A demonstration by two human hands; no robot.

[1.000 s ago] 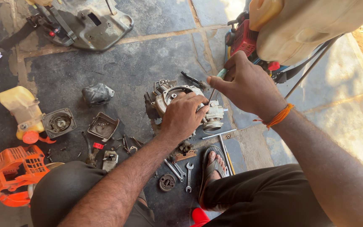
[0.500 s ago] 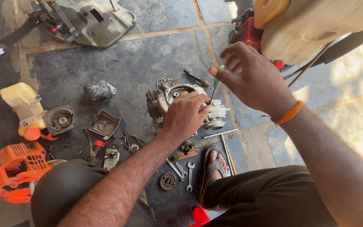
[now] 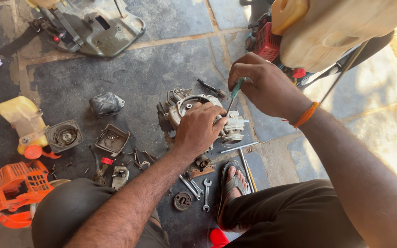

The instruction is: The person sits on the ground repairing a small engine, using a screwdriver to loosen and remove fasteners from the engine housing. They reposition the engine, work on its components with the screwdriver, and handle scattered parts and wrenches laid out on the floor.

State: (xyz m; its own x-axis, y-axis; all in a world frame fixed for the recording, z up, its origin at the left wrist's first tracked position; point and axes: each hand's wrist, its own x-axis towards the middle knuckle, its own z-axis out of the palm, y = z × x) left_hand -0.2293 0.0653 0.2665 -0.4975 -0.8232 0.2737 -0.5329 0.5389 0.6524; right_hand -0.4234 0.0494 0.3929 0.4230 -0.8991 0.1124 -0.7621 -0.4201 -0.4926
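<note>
Gripping firmly, the left hand (image 3: 199, 128) is closed over the small engine block (image 3: 194, 115), which stands on the dark stone floor (image 3: 161, 73) in front of the person. Its fingers cover the top of the grey metal body. The right hand (image 3: 263, 85) is closed around a screwdriver (image 3: 233, 94) (green handle, thin shaft), and the tip points down to the engine beside the left fingers. An orange thread (image 3: 305, 115) is on the right wrist. Near the engine lie small spanners (image 3: 198, 190), a round metal part (image 3: 182, 200) and a foot in a sandal (image 3: 233, 183). Well apart on the left are an orange plastic cover (image 3: 12, 193) and a yellow tank (image 3: 21, 119)
</note>
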